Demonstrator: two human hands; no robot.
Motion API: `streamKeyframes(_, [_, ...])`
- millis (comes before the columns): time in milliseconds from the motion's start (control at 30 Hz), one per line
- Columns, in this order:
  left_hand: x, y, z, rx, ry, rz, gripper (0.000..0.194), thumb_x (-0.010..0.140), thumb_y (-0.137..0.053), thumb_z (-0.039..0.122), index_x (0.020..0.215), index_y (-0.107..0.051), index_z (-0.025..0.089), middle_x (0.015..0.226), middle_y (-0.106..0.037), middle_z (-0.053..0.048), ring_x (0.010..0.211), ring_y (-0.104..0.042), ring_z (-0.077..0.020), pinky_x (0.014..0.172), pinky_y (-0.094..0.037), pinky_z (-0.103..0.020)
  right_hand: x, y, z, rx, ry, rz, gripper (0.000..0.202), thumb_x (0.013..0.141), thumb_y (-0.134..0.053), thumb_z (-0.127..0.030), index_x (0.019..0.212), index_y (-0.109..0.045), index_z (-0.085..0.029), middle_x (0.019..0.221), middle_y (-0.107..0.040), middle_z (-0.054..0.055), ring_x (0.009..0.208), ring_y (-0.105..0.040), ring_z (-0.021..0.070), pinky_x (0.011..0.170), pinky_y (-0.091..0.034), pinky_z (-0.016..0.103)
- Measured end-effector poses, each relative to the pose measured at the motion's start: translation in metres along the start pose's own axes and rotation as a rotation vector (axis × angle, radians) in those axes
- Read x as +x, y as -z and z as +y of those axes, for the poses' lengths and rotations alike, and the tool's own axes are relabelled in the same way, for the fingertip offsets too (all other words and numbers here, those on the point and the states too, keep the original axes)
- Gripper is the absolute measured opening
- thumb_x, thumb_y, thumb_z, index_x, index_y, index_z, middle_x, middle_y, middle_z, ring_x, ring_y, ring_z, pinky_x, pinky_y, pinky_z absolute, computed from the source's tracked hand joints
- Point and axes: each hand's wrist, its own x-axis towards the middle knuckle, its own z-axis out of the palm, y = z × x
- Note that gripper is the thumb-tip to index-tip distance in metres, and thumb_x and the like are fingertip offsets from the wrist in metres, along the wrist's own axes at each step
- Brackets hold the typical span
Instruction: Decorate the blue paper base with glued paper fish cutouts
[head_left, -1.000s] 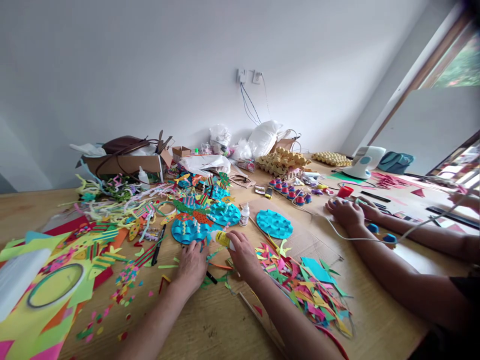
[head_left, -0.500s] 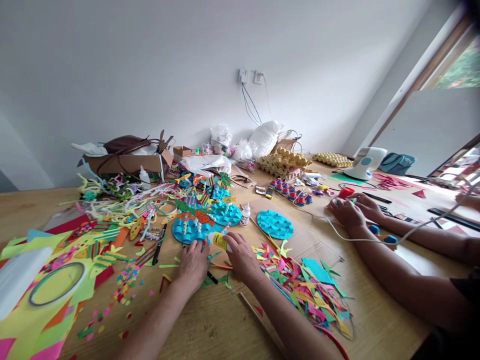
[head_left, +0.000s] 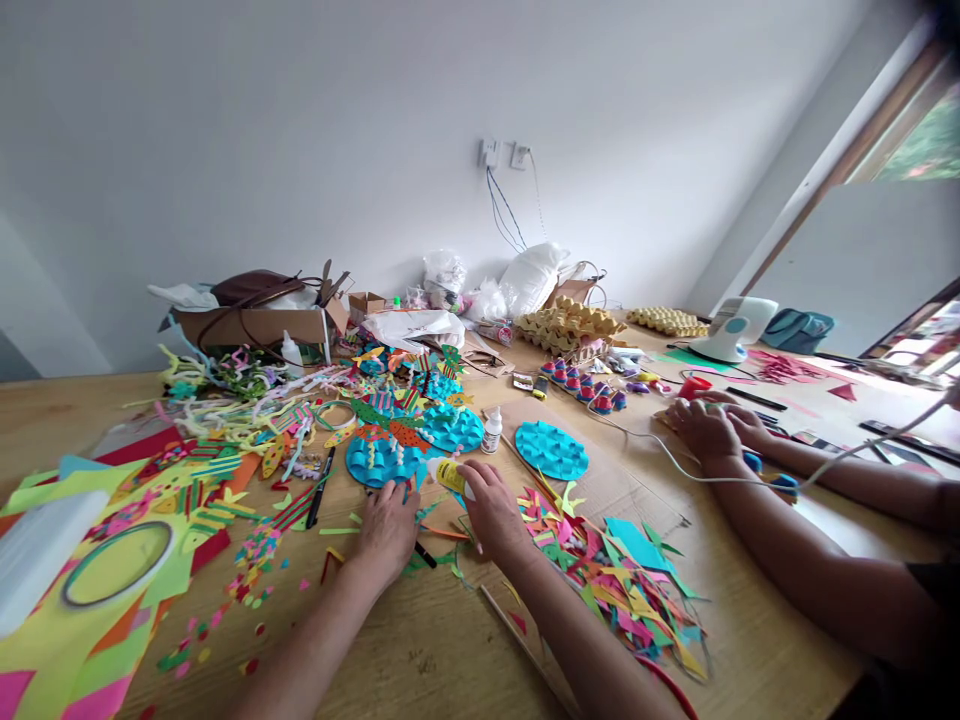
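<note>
My right hand (head_left: pixel 491 505) is wrapped round a yellow-labelled glue bottle (head_left: pixel 451 476), tilted with its tip pointing left. Close to that tip, my left hand (head_left: pixel 386 525) pinches something small at the near edge of a blue paper disc (head_left: pixel 379 462); the fingertips partly hide it. Paper fish (head_left: pixel 409 433) and strings of pale beads stand on this disc. A second blue disc (head_left: pixel 454 428) adjoins it behind. An upright white bottle (head_left: pixel 492 431) stands to the right, beside another blue disc (head_left: pixel 551 450).
Colourful paper scraps (head_left: pixel 615 585) lie right of my hands. At left are paper sheets (head_left: pixel 112 610), a tape ring and a black pen (head_left: pixel 321 488). Another person's hands (head_left: pixel 709 425) work at right, with a white cable (head_left: pixel 690 474) crossing the forearm. Egg trays (head_left: pixel 570 322) sit behind.
My right hand and the glue bottle have shifted slightly right, away from my left hand. My left hand stays nearly still. The other person's hands have moved a little right.
</note>
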Motion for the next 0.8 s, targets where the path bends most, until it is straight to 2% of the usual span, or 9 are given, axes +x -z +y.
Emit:
streamKeyframes(67, [-0.001, 0.002, 0.001, 0.003, -0.004, -0.009, 0.032, 0.08, -0.047, 0.018, 0.11, -0.058, 0.019, 0.117, -0.057, -0.009, 0.108, -0.046, -0.0276, 0.085, -0.04, -0.041, 0.0, -0.002, 0.0, -0.004, 0.031, 0.001, 0.037, 0.074, -0.05, 0.0, 0.105, -0.058, -0.018, 0.109, -0.059, 0.01, 0.099, -0.052, 0.0231, 0.084, -0.048, 0.037])
streamKeyframes(200, [-0.001, 0.001, 0.0, -0.002, 0.003, -0.015, 0.038, 0.081, -0.046, 0.019, 0.118, -0.052, 0.018, 0.116, -0.058, -0.009, 0.108, -0.046, -0.0272, 0.085, -0.039, -0.041, 0.001, -0.006, -0.001, -0.024, 0.08, -0.031, 0.037, 0.073, -0.052, 0.0, 0.105, -0.058, -0.017, 0.107, -0.06, 0.011, 0.096, -0.053, 0.0233, 0.084, -0.048, 0.036])
streamKeyframes(333, [0.0, -0.005, -0.003, -0.006, -0.001, 0.001, 0.041, 0.081, -0.046, 0.021, 0.122, -0.05, 0.019, 0.115, -0.058, -0.009, 0.107, -0.046, -0.0266, 0.085, -0.039, -0.04, 0.003, -0.004, 0.0, -0.014, 0.066, -0.03, 0.035, 0.073, -0.053, -0.001, 0.103, -0.059, -0.017, 0.108, -0.06, 0.011, 0.098, -0.053, 0.0239, 0.084, -0.048, 0.037])
streamKeyframes(433, [0.001, -0.007, -0.004, -0.004, -0.003, 0.002, 0.034, 0.081, -0.047, 0.022, 0.114, -0.055, 0.02, 0.112, -0.058, -0.008, 0.106, -0.046, -0.0263, 0.084, -0.039, -0.04, 0.003, 0.0, 0.004, 0.043, -0.033, 0.013, 0.033, 0.072, -0.052, -0.002, 0.1, -0.061, -0.017, 0.107, -0.061, 0.01, 0.096, -0.055, 0.0235, 0.082, -0.048, 0.037])
streamKeyframes(600, [0.0, -0.008, -0.004, -0.007, -0.012, 0.013, 0.03, 0.08, -0.047, 0.021, 0.108, -0.058, 0.022, 0.11, -0.059, -0.008, 0.107, -0.046, -0.0264, 0.084, -0.038, -0.041, -0.003, 0.009, 0.015, 0.191, -0.279, 0.034, 0.036, 0.063, -0.054, -0.005, 0.096, -0.06, -0.018, 0.104, -0.063, 0.008, 0.092, -0.06, 0.023, 0.081, -0.047, 0.037])
streamKeyframes(800, [0.0, -0.002, -0.002, -0.023, 0.001, -0.014, 0.028, 0.081, -0.043, 0.019, 0.104, -0.06, 0.021, 0.11, -0.059, -0.008, 0.107, -0.047, -0.0261, 0.085, -0.038, -0.04, -0.013, 0.016, 0.03, 0.34, -0.546, -0.007, 0.037, 0.061, -0.057, -0.017, 0.098, -0.059, -0.021, 0.083, -0.065, 0.002, 0.071, -0.062, 0.0212, 0.064, -0.049, 0.033])
